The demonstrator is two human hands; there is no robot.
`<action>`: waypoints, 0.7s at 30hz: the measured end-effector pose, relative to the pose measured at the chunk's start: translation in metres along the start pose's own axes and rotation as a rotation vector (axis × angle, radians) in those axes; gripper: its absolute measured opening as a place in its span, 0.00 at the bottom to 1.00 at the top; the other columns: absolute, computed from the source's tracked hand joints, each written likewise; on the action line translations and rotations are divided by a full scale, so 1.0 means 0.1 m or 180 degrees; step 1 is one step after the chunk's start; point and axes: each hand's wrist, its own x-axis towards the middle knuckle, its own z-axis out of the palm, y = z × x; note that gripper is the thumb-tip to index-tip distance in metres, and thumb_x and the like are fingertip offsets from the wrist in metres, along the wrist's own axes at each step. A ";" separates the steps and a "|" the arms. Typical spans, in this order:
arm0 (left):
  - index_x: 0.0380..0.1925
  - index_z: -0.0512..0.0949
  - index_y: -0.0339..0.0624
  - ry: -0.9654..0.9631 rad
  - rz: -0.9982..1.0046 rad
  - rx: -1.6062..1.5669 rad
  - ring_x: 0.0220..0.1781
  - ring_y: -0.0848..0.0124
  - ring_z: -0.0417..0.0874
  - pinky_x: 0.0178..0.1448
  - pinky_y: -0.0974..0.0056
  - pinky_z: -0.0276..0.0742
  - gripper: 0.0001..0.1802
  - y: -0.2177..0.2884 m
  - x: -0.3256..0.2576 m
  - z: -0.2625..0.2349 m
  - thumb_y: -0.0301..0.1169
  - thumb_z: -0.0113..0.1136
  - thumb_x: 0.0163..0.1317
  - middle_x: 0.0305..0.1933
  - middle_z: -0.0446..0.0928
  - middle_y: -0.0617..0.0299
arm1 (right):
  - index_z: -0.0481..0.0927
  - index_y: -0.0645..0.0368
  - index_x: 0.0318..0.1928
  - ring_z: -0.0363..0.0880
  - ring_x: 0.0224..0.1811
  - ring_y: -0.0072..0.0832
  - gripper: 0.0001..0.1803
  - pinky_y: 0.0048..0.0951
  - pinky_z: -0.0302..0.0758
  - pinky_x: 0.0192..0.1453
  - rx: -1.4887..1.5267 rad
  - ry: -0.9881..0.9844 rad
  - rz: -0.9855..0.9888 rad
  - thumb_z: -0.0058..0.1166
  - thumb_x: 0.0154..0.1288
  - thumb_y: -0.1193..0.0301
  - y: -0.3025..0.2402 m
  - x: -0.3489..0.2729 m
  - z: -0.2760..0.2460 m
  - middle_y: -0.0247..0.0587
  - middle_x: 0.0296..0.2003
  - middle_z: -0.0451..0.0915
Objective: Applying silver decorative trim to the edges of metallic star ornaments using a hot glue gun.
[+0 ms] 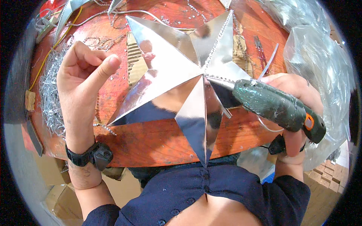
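Observation:
A large mirror-silver five-pointed star (166,52) with folded ridges lies in the middle of the table. A sparkling bead chain (217,41) runs along its upper-right ridge down to the centre, and a short stretch follows the right ridge. My right hand (298,86) grips a dark green glue gun (271,103) with an orange accent, its front end over the star's right arm, which it partly hides. Left of the star, my left hand (85,69) is raised with fingers curled and thumb against them. Whatever it may hold is hidden.
On the red-orange wooden table (151,145), cardboard pieces (135,64) lie under the star. Silver chain (52,90) is heaped at left, near a yellow cord (47,58). Red-handled pliers (260,52) lie at right, beside clear plastic bags (316,56). More silver stars (68,17) stand at the back.

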 end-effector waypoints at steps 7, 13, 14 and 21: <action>0.31 0.68 0.41 -0.0164 0.0079 -0.0332 0.32 0.81 0.75 0.38 0.77 0.71 0.09 -0.03 0.02 0.00 0.23 0.60 0.57 0.30 0.75 0.66 | 0.76 0.59 0.24 0.78 0.30 0.33 0.15 0.31 0.74 0.39 -0.0461 -0.0010 -0.0176 0.64 0.44 0.62 0.10 -0.01 -0.03 0.40 0.24 0.77; 0.33 0.70 0.39 -0.0180 0.0038 -0.0259 0.33 0.79 0.76 0.40 0.75 0.72 0.06 -0.03 0.01 -0.01 0.25 0.57 0.61 0.30 0.75 0.66 | 0.76 0.58 0.24 0.77 0.30 0.33 0.14 0.32 0.73 0.38 -0.0368 -0.0048 -0.0392 0.66 0.41 0.65 0.07 0.03 0.01 0.37 0.24 0.77; 0.34 0.70 0.39 -0.0206 0.0054 -0.0211 0.33 0.78 0.76 0.40 0.75 0.72 0.06 -0.03 0.02 -0.02 0.26 0.57 0.61 0.30 0.75 0.65 | 0.75 0.58 0.24 0.76 0.30 0.33 0.14 0.32 0.72 0.38 -0.0444 -0.0092 -0.0431 0.65 0.42 0.64 0.07 0.04 0.01 0.37 0.24 0.76; 0.34 0.71 0.38 -0.0229 0.0041 -0.0246 0.33 0.78 0.76 0.41 0.74 0.72 0.05 -0.02 0.01 -0.01 0.26 0.56 0.62 0.31 0.76 0.65 | 0.76 0.60 0.27 0.77 0.30 0.36 0.24 0.30 0.72 0.37 -0.0616 -0.0233 -0.0303 0.51 0.52 0.48 0.14 -0.02 -0.08 0.41 0.26 0.76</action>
